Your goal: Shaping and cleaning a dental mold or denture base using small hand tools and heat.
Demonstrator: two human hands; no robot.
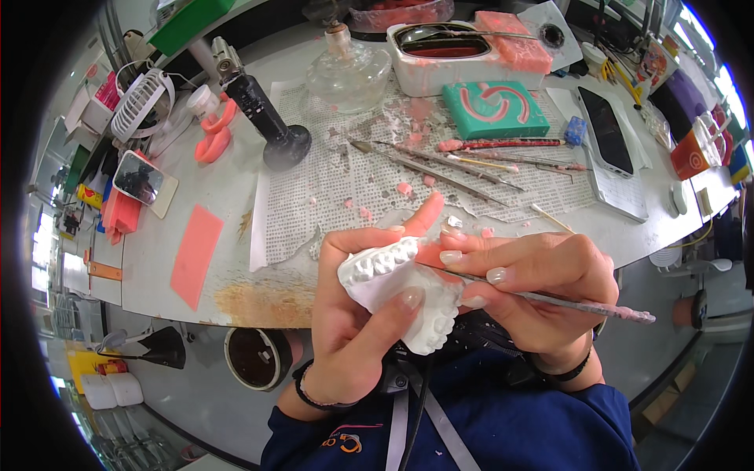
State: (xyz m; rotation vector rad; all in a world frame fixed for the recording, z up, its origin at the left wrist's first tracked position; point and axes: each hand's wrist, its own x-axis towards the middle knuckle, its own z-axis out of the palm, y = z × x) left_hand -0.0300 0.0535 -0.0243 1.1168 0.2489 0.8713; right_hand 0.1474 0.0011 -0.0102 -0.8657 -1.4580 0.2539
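pale workbench (pixel 232 243), worn brown along its near edge, fills the middle of the scene, with grey floor (pixel 204 392) showing below it and a round bin (pixel 259 357) near the left hand's side. just beyond the bench's near edge, in front of a dark blue garment (pixel 534 432), is the white dental cast (pixel 365 271), held up in the left hand (pixel 342 322): the thumb presses on its near side, other fingers bend behind it, and one finger reaches out past its far edge. the right hand (pixel 542 286) pinches a slim tool (pixel 581 304) like a pen, its handle pointing right and its other end towards pink wax (pixel 430 255) at the cast; whether the tip touches is hidden by the fingers.

farther off, a printed sheet (pixel 290 212) lies spread under loose tools (pixel 440 177), pink crumbs (pixel 404 189) and a glass lamp (pixel 345 86). on its far right side sits a teal box (pixel 495 122) with curved pink marks, and beyond that a white wax pot (pixel 424 78). a black torch (pixel 271 118) stands far left; a pink sheet (pixel 196 255) lies flat at left. at right, a phone (pixel 605 129) rests beside a blue block (pixel 576 131).
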